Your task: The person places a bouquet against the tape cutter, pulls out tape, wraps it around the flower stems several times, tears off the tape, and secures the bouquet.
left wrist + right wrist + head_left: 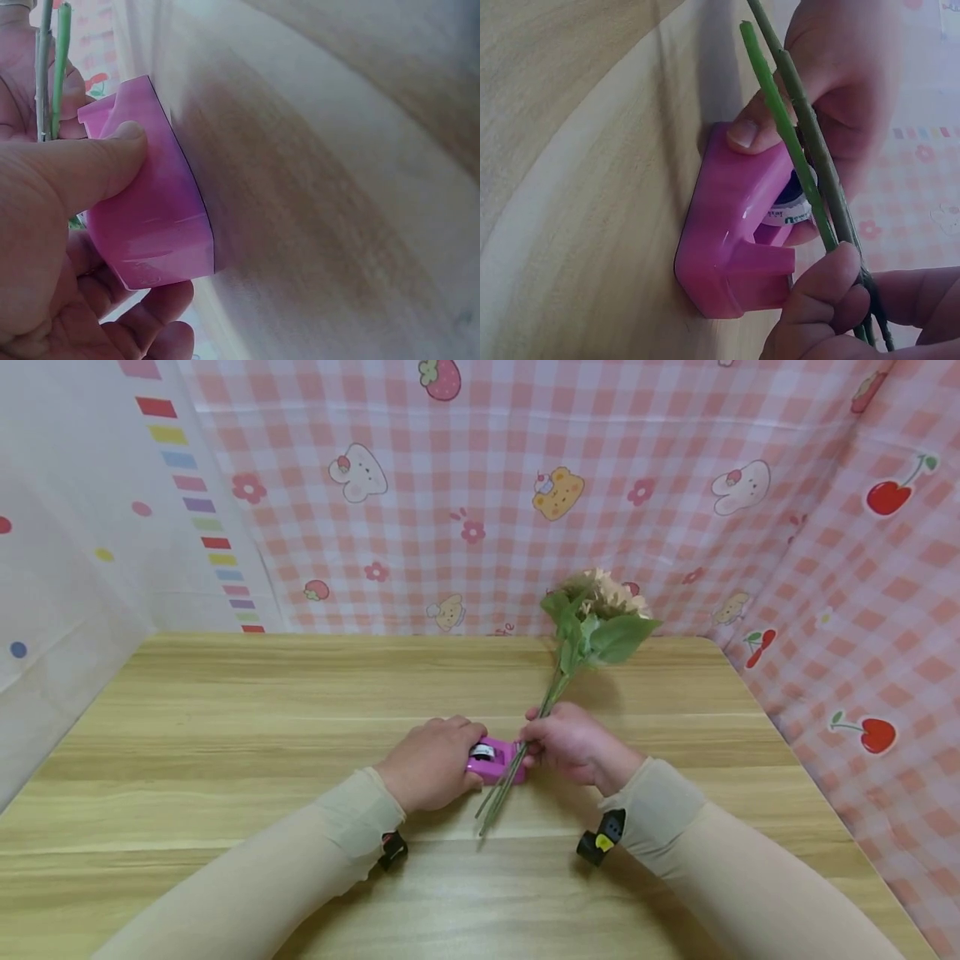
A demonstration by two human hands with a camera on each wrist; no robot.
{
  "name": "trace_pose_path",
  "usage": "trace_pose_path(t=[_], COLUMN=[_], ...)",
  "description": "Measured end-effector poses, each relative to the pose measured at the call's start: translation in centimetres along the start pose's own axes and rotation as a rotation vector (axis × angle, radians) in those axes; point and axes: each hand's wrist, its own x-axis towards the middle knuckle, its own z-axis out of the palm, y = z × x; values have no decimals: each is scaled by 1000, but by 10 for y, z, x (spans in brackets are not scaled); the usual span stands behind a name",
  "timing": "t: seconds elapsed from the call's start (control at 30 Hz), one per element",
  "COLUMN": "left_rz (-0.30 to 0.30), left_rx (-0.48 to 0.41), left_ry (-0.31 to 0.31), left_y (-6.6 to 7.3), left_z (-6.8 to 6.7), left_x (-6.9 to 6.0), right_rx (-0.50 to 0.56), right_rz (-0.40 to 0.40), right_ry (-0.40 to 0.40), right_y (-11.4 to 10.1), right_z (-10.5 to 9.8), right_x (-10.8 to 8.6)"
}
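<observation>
A pink tape dispenser (497,772) with a tape roll (789,212) sits on the wooden table. My left hand (435,763) grips it from the left, the thumb (112,161) on its near side and fingers around the far side and end. My right hand (577,745) is at the dispenser's right end, fingers curled round the stems (504,793) of a bouquet with pale flowers (609,596) and green leaves (618,639). The stems slant across the dispenser's right part, lower ends toward me. Whether the right fingers also touch the dispenser or tape, I cannot tell.
The wooden table (225,710) spreads around both hands. A pink checked cloth (420,468) with printed figures hangs behind it and along the right side; a white cloth (67,568) with coloured dots hangs at the left.
</observation>
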Motion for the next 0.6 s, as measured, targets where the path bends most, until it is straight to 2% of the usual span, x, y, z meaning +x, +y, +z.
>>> trace_pose_path(t=[0.6], left_rz=[6], left_rx=[0], left_ry=[5], left_y=[-1], left_z=[1], left_x=[0], right_rx=[38], right_rz=[-47], right_ry=[-5], right_y=[2], right_z=[-9], right_x=[0])
